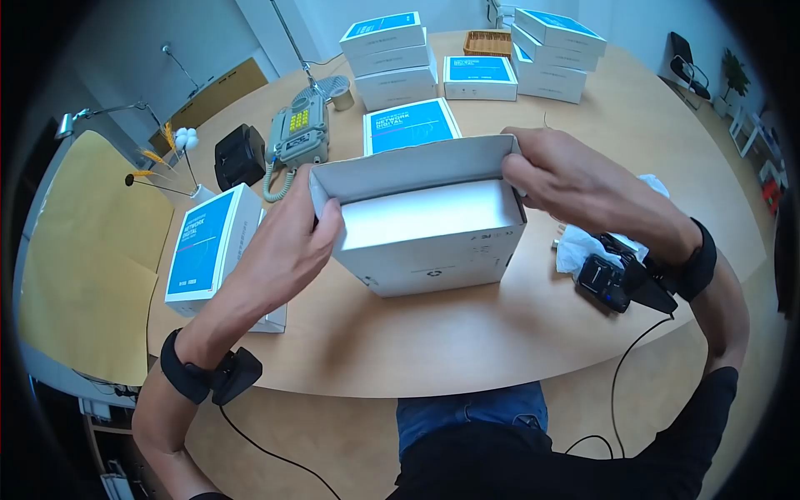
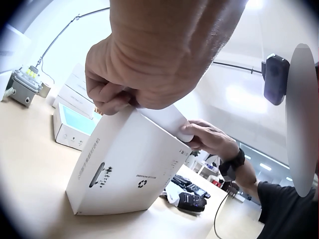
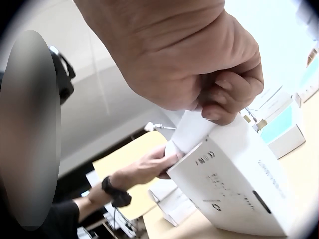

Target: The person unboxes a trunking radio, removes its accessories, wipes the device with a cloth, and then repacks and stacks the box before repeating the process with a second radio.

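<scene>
A white cardboard box [image 1: 433, 265] with small printed symbols stands on the table in front of the person, its top opened. A raised flap [image 1: 417, 172] rises along its far side, and a plain white surface [image 1: 429, 214] shows inside the opening. The left hand [image 1: 287, 242] grips the box's upper left corner, thumb on the near side. At the upper right corner the right hand [image 1: 562, 171] pinches the edge with its fingers curled in. In the left wrist view the box's printed side [image 2: 132, 167] faces the camera, with a slot-shaped cutout on its narrow side.
White boxes with blue labels are stacked at the back [image 1: 392, 62] and back right [image 1: 554, 62]; another box [image 1: 208, 246] lies left. Behind the opened box is a labelled box [image 1: 408, 125]. A telephone [image 1: 300, 129], a black case [image 1: 240, 157] and black devices with plastic wrap [image 1: 602, 279] flank it.
</scene>
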The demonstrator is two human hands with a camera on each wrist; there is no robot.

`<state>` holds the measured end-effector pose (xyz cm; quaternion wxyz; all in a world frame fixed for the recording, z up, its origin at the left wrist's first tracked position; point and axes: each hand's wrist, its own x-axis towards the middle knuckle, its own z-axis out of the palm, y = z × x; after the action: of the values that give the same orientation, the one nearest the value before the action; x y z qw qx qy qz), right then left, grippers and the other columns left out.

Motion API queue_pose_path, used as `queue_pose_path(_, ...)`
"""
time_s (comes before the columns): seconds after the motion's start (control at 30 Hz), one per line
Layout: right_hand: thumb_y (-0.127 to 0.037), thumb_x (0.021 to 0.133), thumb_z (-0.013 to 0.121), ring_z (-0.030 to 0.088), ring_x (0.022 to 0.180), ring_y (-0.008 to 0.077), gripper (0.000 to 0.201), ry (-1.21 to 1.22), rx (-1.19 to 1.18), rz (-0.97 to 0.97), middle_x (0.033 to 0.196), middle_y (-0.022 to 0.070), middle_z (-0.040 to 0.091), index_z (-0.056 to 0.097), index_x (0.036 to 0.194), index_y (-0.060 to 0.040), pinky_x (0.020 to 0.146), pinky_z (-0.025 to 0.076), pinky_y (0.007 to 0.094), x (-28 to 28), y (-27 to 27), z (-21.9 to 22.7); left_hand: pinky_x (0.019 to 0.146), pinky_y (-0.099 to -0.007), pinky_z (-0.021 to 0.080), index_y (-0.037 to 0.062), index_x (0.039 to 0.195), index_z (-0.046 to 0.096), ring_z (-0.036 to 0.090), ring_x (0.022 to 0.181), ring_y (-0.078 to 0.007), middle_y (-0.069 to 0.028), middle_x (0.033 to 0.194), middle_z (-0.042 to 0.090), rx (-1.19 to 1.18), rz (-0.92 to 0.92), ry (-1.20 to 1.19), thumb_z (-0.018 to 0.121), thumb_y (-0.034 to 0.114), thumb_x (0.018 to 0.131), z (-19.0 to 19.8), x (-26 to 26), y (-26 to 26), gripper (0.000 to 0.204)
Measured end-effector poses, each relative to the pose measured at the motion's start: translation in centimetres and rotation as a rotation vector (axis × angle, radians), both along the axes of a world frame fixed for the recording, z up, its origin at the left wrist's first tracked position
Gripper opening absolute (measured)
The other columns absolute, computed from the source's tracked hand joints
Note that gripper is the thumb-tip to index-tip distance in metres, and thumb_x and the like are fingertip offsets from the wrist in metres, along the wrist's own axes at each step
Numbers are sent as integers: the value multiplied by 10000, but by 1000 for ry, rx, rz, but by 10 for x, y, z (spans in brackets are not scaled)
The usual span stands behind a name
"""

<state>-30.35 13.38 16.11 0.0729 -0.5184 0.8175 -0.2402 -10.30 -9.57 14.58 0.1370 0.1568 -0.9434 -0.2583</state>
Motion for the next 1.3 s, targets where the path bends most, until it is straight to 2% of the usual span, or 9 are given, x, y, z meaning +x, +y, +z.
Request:
queue_pose_path(0.1, -294, 995, 448, 515, 636, 230, 459, -248, 27, -25, 674, 164, 497, 526, 807, 118, 653, 448, 421, -7, -1, 4, 748, -426, 472, -32, 1053, 493, 559, 816, -261, -167, 870, 572, 277, 4, -141, 406, 379, 1086, 22, 4, 13, 421)
queue_pose_path(0.3, -251, 1045, 402, 536, 688, 390, 390, 50, 82, -40, 725, 214, 526, 493, 868, 83, 710, 424, 513, -2, 0, -3, 537, -255, 363, 70, 792, 416, 405, 606, -86, 15, 691, 419, 213, -60, -223, 421, 481, 1092, 39, 12, -1, 509)
queue_pose_path(0.47, -221, 1045, 350, 584, 772, 439, 287, 46, 37, 44, 769, 245, 564, 493, 1041, 28, 770, 431, 560, 4, 10, -12, 579, -307, 426, -7, 1171, 595, 505, 629, -117, -3, 669, 486, 342, -129, -267, 429, 323, 1107, 49, 15, 6, 374)
queue_pose_path(0.57, -340, 1077, 372, 625, 865, 436, 421, 20, 118, 90, 801, 229, 606, 503, 1239, 26, 844, 469, 542, 6, 12, -11, 661, -346, 485, -2, 1419, 508, 565, 730, -173, -81, 781, 566, -154, -202, -302, 489, 295, 1093, 30, 19, -2, 442)
queue_pose_path(0.67, -564, 1027, 453, 596, 1196, 444, 800, 241, -1, 161, 1316, 282, 583, 278, 1575, -8, 1009, 492, 478, 9, 24, -36, 920, -391, 502, 37, 1555, 374, 577, 1119, -313, -204, 1336, 526, -326, -226, -459, 607, 467, 1004, 38, 27, 17, 736)
queue_pose_path(0.83, -239, 866, 785, 605, 1163, 423, 842, 300, -154, 253, 1372, 243, 516, 317, 1536, -38, 927, 547, 445, 11, 35, -64, 1137, -434, 432, 32, 1573, 313, 428, 1415, -420, -231, 1531, 433, -553, -393, -27, 724, 459, 915, -7, 33, 20, 885)
queue_pose_path(1.07, 10, 702, 857, 644, 1065, 411, 844, 233, -439, 377, 1291, 270, 558, 419, 1423, -14, 777, 590, 396, 60, 43, -79, 1001, -492, 513, 11, 1321, 543, 648, 1096, -408, -194, 1265, 627, -288, -541, -176, 763, 282, 816, -5, 13, 57, 614)
queue_pose_path(1.23, -79, 787, 843, 681, 925, 308, 770, 149, -599, 356, 1412, 299, 505, 436, 1440, -46, 765, 594, 362, 71, 102, -122, 972, -463, 544, 116, 1132, 670, 667, 1185, -362, -99, 1323, 685, -1219, -309, 564, 670, 216, 906, 30, 61, 8, 247)
queue_pose_path(1.3, -69, 790, 831, 684, 914, 307, 700, 171, -472, 355, 1404, 290, 517, 485, 1398, -42, 755, 591, 367, 75, 101, -135, 1063, -477, 500, 81, 1377, 480, 638, 1248, -369, -171, 1332, 672, -1400, -230, 465, 864, 197, 804, 64, 99, -40, 699)
